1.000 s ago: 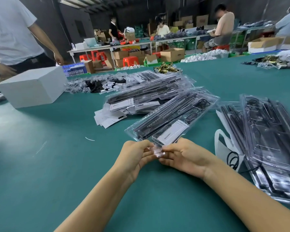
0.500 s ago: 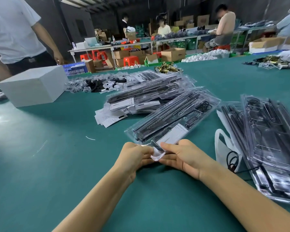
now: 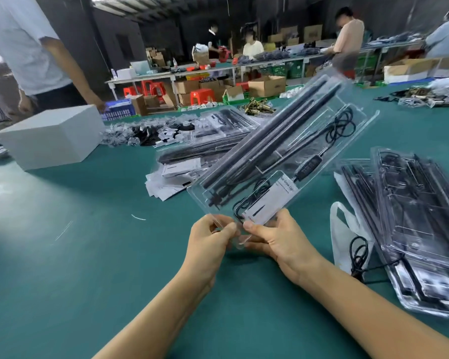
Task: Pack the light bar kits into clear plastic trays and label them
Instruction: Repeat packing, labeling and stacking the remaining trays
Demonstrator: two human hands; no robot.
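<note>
2 hands (image 3: pixel 210 242) (image 3: pixel 278 239) pinch tilted clear tray (image 3: pixel 283 156).

Tray w/ light bar kit (image 3: pixel 278 161) held tilted up off the counter (image 3: pixel 62 281), near end at 6 o'clock pinched between left hand (image 3: pixel 210 244) and right hand (image 3: pixel 283 242), far end toward 1 o'clock. Stack of packed trays (image 3: pixel 420 224) lies on counter at 3 o'clock. Another tray pile (image 3: pixel 205 149) behind held tray, 12 o'clock. Paper cards (image 3: pixel 163 185) beside that pile. Box (image 3: pixel 49 136) at 10 o'clock, well apart.
</note>
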